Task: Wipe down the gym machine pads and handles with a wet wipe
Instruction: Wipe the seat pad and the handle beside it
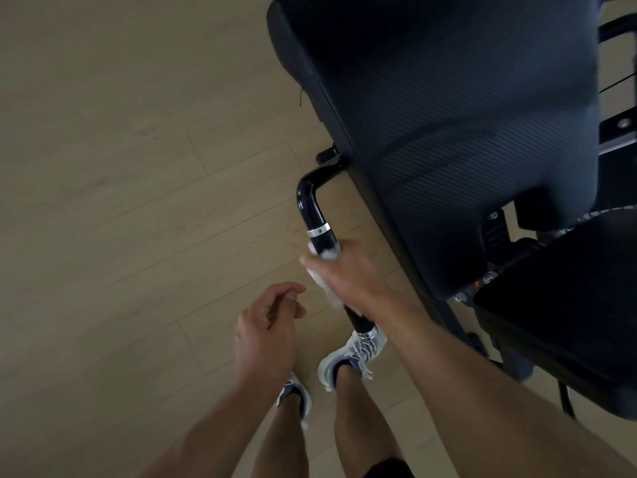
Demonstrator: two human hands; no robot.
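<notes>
A black handle point(315, 215) with silver rings sticks out from the left side of the gym machine. My right hand point(344, 274) is wrapped round the handle's grip with a white wet wipe point(322, 282) bunched between palm and bar. The wipe shows at the fingertips and below the hand. My left hand point(267, 326) hangs free to the left of the handle, fingers loosely curled, holding nothing. The big black back pad point(448, 115) fills the upper right, and the black seat pad point(568, 305) lies lower right.
Light wooden floor point(120, 167) stretches to the left. My legs and white sneakers point(351, 353) stand right below the handle. The machine's black frame and bolts point(493, 232) sit between the two pads.
</notes>
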